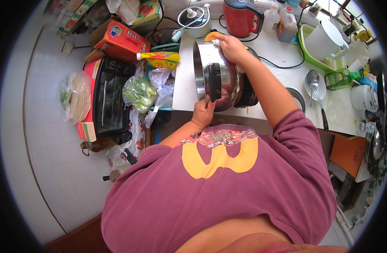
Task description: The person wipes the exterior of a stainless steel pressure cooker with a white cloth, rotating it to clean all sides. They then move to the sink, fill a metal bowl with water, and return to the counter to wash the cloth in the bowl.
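A shiny stainless-steel pot (226,74) is tipped onto its side over the white countertop, its mouth facing left. It has a black side handle (215,83) and a black base (247,93) at its right end, which looks like that of an electric cooker. With my left hand (203,114) I grip the pot's near rim, just below the handle. My right hand (233,47) lies on the far side of the pot, with a small white wad (215,42), perhaps cloth or tissue, at its fingertips. An orange round object (212,36) shows just behind that hand.
Behind the pot stand a lidded saucepan (195,23) and a red electric kettle (242,19). To the right are a bowl with a ladle (314,79), a metal bowl (297,96) and a green dish rack (316,60). Bagged vegetables (139,91) and a toaster oven (112,98) sit left.
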The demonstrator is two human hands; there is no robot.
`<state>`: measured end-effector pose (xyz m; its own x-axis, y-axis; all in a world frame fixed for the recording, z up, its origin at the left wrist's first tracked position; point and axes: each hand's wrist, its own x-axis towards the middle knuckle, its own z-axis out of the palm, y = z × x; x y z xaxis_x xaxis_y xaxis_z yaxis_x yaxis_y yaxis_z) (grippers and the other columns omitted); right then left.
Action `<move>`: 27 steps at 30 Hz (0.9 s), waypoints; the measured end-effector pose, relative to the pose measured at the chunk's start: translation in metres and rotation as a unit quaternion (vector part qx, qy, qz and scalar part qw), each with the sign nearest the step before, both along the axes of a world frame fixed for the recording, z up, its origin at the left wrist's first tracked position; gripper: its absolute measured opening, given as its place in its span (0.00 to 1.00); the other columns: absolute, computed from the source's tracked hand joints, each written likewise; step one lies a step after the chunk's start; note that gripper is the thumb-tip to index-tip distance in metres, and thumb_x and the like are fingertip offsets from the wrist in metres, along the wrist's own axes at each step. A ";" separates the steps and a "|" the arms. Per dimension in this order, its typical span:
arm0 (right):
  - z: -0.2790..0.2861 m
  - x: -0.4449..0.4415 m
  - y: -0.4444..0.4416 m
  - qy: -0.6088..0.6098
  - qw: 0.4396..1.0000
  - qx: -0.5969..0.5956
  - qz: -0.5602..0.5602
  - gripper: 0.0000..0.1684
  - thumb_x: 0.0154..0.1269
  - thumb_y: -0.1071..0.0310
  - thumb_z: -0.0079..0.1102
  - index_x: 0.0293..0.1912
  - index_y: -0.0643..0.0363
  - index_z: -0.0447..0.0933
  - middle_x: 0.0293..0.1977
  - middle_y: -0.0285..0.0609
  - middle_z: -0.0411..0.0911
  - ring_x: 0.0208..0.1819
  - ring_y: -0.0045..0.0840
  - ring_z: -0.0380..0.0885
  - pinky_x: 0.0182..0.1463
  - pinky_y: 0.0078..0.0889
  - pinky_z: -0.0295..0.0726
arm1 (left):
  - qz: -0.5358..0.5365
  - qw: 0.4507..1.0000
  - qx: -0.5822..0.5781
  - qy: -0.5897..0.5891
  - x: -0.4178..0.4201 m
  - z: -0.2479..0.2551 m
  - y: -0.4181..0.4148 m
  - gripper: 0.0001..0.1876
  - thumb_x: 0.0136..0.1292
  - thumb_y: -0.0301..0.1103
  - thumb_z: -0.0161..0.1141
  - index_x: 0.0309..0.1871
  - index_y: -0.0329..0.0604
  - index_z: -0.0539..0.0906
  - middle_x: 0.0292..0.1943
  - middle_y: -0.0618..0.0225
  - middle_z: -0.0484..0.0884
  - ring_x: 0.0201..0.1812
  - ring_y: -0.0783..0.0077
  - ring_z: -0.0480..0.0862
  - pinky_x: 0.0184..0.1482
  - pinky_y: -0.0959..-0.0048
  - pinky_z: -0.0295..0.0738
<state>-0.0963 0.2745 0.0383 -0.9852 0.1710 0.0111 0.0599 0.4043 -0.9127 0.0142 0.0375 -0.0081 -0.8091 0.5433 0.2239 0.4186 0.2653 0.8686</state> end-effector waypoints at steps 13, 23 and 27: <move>0.007 0.012 -0.001 0.182 0.977 0.066 0.092 0.20 0.64 0.70 0.43 0.51 0.58 0.79 0.56 0.47 0.77 0.59 0.42 0.73 0.63 0.35 0.69 | 0.049 0.998 -0.036 -0.019 -0.006 0.002 0.011 0.22 0.74 0.48 0.48 0.38 0.35 0.82 0.24 0.52 0.79 0.27 0.58 0.82 0.31 0.65 0.73; -0.019 0.123 -0.053 0.278 0.946 0.157 -0.051 0.34 0.54 0.82 0.47 0.64 0.66 0.64 0.70 0.59 0.56 0.73 0.51 0.52 0.74 0.50 0.49 | 0.066 0.996 -0.045 -0.029 -0.014 0.009 0.018 0.22 0.74 0.47 0.47 0.42 0.38 0.85 0.30 0.57 0.86 0.33 0.62 0.86 0.38 0.70 0.77; -0.039 0.158 -0.074 0.277 0.938 0.205 -0.037 0.35 0.55 0.84 0.47 0.66 0.69 0.62 0.71 0.55 0.55 0.74 0.49 0.49 0.74 0.49 0.51 | 0.063 0.997 0.025 -0.036 -0.022 0.019 0.030 0.22 0.74 0.48 0.47 0.41 0.37 0.84 0.30 0.57 0.86 0.34 0.62 0.87 0.38 0.69 0.78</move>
<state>0.0616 0.2006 -0.0003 -0.7941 0.1089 0.5980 -0.3355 0.7419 -0.5806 -0.0081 0.0673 0.0114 -0.8851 0.4264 0.1867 0.3204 0.2671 0.9088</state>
